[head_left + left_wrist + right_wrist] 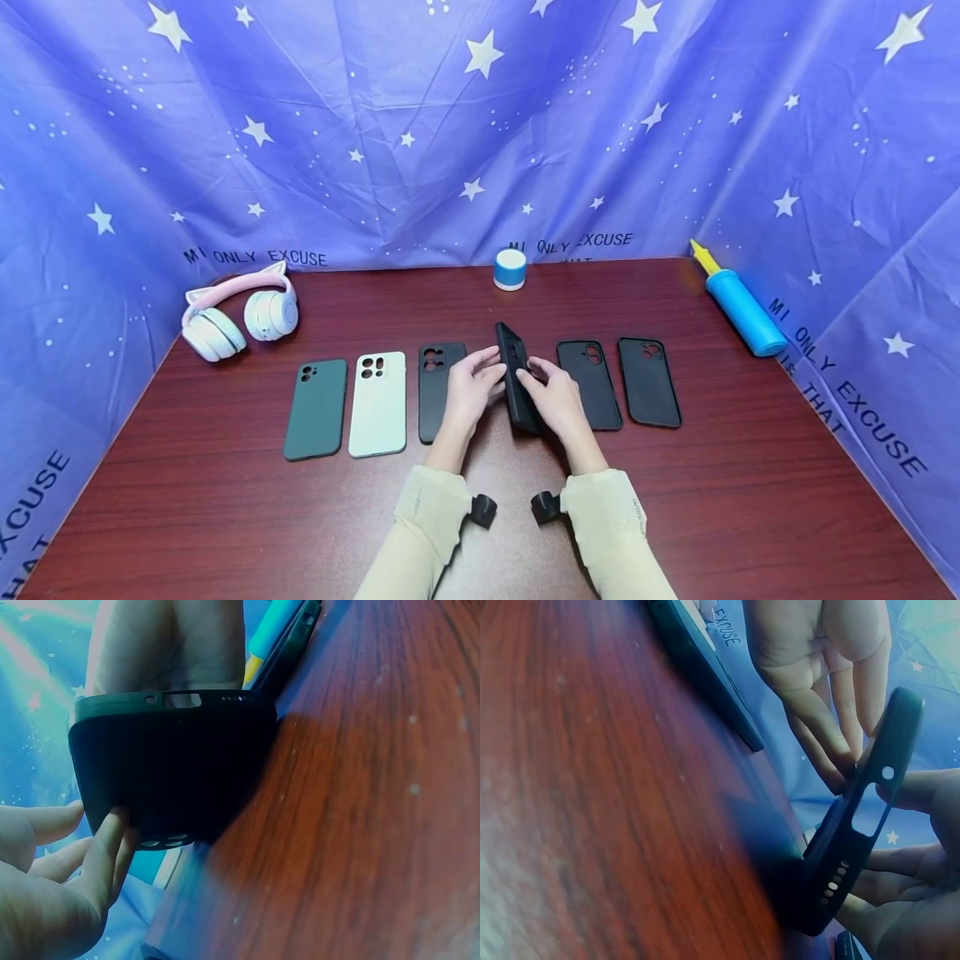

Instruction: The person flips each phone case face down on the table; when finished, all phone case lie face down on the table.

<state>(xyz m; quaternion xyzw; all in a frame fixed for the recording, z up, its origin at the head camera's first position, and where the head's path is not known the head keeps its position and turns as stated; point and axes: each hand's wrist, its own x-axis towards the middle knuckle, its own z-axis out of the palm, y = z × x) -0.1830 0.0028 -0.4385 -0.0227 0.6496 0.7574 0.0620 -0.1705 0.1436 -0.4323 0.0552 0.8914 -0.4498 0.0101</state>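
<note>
A black phone case (516, 383) is tilted up on its long edge above the table, between my two hands. My right hand (557, 396) holds it from the right, thumb at the upper edge and fingers at its open side. From the left, my left hand (471, 392) touches the back with fairly straight fingers. The right wrist view shows the case's end wall (838, 874) with a long slot and small holes. The camera cutouts show at the far end in the left wrist view. Beside my left hand lies another black case (433, 417); beside my right, a third (596, 392).
Further left lie a pale case (377, 408) and a dark green case (317, 412); at the right is another black case (651, 383). Behind them stand cat-ear headphones (240, 312), a blue-and-white round container (510, 271) and a blue pump (742, 308) on the table (225, 517).
</note>
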